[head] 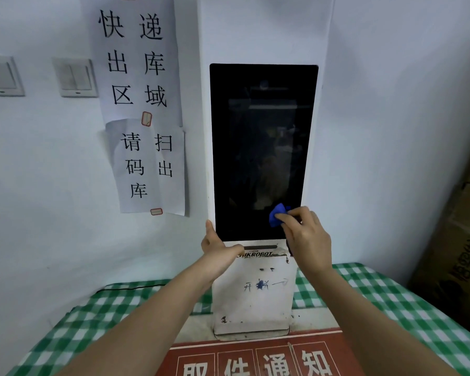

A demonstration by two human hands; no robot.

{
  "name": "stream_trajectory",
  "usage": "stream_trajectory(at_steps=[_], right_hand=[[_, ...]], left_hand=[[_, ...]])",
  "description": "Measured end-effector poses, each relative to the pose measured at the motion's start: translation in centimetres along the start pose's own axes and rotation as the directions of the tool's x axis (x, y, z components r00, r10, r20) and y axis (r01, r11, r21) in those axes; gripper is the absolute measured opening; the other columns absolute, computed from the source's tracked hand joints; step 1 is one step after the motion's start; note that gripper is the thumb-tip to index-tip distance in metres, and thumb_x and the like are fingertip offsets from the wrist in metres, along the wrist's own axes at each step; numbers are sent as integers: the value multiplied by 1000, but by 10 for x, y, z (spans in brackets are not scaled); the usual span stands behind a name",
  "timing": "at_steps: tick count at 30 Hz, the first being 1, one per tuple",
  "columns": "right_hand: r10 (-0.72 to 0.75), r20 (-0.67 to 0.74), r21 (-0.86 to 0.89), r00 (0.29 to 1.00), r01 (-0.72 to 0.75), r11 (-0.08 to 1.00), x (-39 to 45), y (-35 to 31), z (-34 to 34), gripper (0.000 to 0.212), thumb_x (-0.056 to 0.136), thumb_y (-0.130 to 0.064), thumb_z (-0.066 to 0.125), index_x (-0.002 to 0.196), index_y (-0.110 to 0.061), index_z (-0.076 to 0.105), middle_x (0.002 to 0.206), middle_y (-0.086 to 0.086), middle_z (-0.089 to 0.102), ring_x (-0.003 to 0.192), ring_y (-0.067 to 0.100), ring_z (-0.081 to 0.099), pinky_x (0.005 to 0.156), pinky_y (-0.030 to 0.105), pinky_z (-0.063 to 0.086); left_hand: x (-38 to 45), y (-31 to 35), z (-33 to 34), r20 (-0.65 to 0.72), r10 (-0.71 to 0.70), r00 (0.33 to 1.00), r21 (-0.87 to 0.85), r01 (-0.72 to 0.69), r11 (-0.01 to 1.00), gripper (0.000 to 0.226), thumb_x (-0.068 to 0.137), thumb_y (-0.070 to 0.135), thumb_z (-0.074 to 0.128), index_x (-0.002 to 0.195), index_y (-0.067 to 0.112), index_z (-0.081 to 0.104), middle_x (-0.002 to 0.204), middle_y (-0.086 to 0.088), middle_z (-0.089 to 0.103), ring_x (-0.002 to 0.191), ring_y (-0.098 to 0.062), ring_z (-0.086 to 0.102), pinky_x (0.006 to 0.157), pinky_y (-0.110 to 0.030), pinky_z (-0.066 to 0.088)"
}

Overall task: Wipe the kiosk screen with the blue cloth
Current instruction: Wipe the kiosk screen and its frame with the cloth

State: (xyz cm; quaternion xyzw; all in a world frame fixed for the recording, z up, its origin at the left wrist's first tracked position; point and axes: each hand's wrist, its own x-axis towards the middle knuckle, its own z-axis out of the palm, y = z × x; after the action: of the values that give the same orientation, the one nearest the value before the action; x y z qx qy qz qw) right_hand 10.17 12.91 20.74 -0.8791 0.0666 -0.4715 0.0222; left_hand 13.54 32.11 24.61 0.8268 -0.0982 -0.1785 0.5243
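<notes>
A tall white kiosk stands upright against the wall, its dark screen switched off and reflective. My right hand pinches a small bunched blue cloth and presses it on the screen's lower right corner. My left hand grips the kiosk's left edge just below the screen, thumb up along the frame, fingers across the front.
The kiosk stands on a table with a green checked cloth. A red notice board lies in front of its base. Paper signs and two wall switches are on the left wall. Cardboard boxes stand at right.
</notes>
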Motion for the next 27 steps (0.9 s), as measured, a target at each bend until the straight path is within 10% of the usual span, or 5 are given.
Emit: stream_trajectory(at_steps=[21, 27], right_hand=[[-56, 128, -48, 990, 62, 997, -38, 23, 13, 39, 60, 1, 84, 94, -14, 70, 88, 2, 56, 74, 23, 55, 31, 26, 36], [122, -55, 21, 991, -121, 992, 2, 14, -10, 29, 78, -4, 71, 105, -16, 69, 95, 3, 59, 80, 22, 56, 39, 27, 40]], left_hand=[[5, -1, 2, -10, -6, 1000, 1, 6, 1000, 102, 86, 16, 60, 150, 28, -18, 159, -7, 2, 140, -29, 29, 109, -39, 34], [6, -2, 2, -4, -12, 1000, 1, 12, 1000, 102, 86, 19, 59, 150, 30, -19, 159, -6, 2, 137, -30, 34, 111, -40, 36]])
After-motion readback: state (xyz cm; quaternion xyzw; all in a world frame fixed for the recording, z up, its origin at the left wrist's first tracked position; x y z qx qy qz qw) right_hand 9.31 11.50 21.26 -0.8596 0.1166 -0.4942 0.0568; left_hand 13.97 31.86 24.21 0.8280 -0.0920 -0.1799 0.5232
